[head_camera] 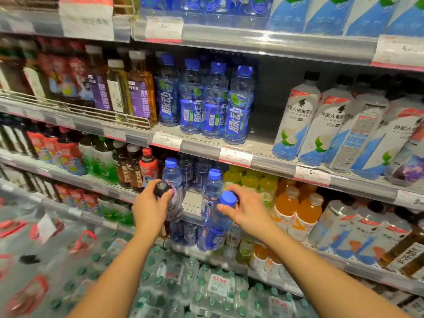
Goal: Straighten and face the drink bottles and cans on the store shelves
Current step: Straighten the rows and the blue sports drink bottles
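My left hand (150,207) grips the neck of a purple-tinted bottle with a dark cap (162,187) at the front of the middle shelf. My right hand (246,207) pinches the blue cap of a blue-labelled bottle (216,228), which stands at the shelf's front edge. Behind them two more blue-capped clear bottles (171,173) stand upright, with a bare strip of shelf (191,203) between the hands. On the shelf above, several blue-labelled bottles (237,106) stand in a row, some labels turned sideways.
Yellow and orange drink bottles (298,207) stand right of my right hand. White and blue bottles (321,125) fill the upper right shelf, one turned with its back label out. Tea bottles (140,88) sit behind a wire rail at left. Shrink-wrapped water packs (206,290) lie below.
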